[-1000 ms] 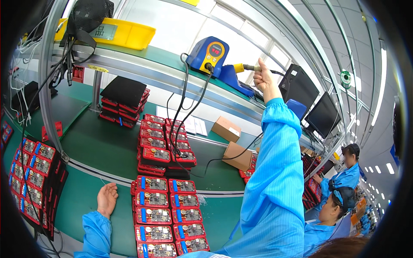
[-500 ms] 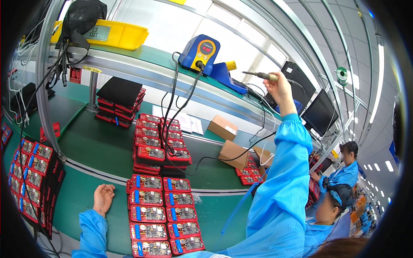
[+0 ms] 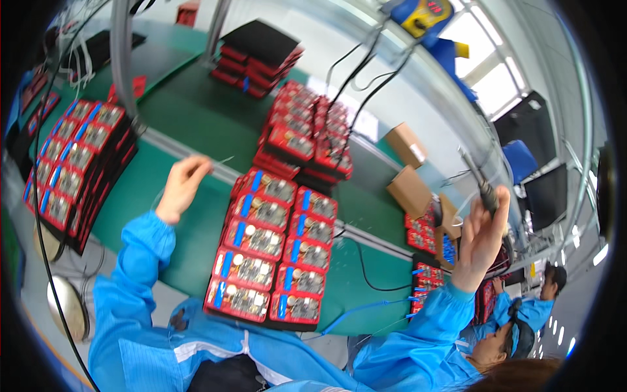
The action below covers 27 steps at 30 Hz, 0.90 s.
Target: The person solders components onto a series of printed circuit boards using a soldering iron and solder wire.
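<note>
My left hand (image 3: 181, 187) is raised over the green bench, left of the front stack, its thumb and fingers pinching a thin solder wire (image 3: 224, 160) whose tip sticks out to the right. My right hand (image 3: 482, 236) is up at the right, fingers around a soldering iron (image 3: 483, 186) with its tip pointing up. Between the hands stands a stack of red trays (image 3: 245, 269), each holding a small circuit board with a blue part and a round silvery piece. Neither the iron nor the wire touches the boards.
Other stacks of red trays stand at left (image 3: 68, 160), behind (image 3: 294, 130) and under a black cover (image 3: 261, 46). Cardboard boxes (image 3: 408, 189) lie to the right. Black cables hang from the blue-yellow soldering station (image 3: 424, 14). Co-workers (image 3: 522, 320) sit at far right.
My left hand has lifted off the bench and now holds solder wire. My right hand has come down from beside the station, still holding the iron. The view has tilted downward.
</note>
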Available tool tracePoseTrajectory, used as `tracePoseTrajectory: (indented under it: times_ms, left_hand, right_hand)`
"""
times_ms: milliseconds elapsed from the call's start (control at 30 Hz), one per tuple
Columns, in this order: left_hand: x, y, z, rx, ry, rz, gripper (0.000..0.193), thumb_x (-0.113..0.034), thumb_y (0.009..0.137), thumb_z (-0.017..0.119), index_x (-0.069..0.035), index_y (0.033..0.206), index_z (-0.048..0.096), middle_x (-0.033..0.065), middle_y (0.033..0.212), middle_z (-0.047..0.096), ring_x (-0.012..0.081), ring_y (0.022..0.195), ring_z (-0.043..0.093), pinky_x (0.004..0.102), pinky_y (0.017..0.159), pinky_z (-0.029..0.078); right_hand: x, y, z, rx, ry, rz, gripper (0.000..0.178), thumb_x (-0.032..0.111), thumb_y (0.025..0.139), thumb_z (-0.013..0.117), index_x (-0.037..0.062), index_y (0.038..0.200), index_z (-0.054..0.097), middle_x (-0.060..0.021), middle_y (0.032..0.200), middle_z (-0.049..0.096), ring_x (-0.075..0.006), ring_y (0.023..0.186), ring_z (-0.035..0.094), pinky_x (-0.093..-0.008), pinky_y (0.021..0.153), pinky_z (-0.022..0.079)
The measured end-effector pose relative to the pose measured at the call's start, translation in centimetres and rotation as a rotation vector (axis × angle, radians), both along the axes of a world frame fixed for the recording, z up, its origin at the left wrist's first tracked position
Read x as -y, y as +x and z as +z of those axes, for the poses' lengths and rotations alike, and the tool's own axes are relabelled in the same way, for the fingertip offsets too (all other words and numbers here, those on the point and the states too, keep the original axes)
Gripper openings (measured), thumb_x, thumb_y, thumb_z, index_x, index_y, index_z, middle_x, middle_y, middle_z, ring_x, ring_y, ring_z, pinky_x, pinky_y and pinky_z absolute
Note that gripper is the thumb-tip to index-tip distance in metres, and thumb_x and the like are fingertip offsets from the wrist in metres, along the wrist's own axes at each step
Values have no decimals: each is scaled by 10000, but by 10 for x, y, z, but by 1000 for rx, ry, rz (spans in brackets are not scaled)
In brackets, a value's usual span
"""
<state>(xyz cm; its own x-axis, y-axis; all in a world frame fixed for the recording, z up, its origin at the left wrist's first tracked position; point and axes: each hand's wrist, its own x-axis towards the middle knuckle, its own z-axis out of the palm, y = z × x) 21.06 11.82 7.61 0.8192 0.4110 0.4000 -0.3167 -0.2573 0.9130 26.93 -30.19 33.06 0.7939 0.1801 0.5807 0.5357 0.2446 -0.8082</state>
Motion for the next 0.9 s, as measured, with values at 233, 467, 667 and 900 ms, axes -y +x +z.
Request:
tracePoseTrajectory:
  times_ms: [233, 467, 667, 900]
  left_hand:
    - [23, -9, 46, 116, 486, 85, 53, -1, 807, 632, 22, 831, 591, 79, 730, 571, 163, 683, 561, 290, 602, 437]
    - [43, 1, 26, 48, 607, 26, 106, 9, 739, 672, -9, 767, 572, 97, 713, 542, 246, 658, 544, 344, 578, 427]
    - [57, 29, 3, 37, 691, 14, 140, -26, 719, 701, -36, 779, 575, 88, 708, 531, 257, 641, 528, 357, 565, 432]
    - [62, 59, -10, -28, 657, -10, 182, -71, 719, 708, -34, 873, 616, 87, 745, 550, 269, 669, 554, 363, 561, 449]
  right_hand:
    - [-79, -28, -119, -50, -297, 154, 416, 338, 842, 652, -18, 990, 496, -100, 733, 615, -96, 523, 562, -215, 482, 463]
    - [-128, 4, -176, -276, -460, 44, 194, 21, 806, 659, 32, 933, 512, -13, 785, 575, -41, 645, 497, -182, 597, 410]
    - [-139, 41, -224, -384, -425, 27, 133, 14, 833, 605, 45, 878, 484, 5, 746, 539, -35, 650, 468, -198, 571, 377]
    - [-150, 52, -250, -384, -245, -58, 123, 111, 876, 584, 60, 865, 472, 22, 659, 485, -25, 557, 400, -189, 482, 292]
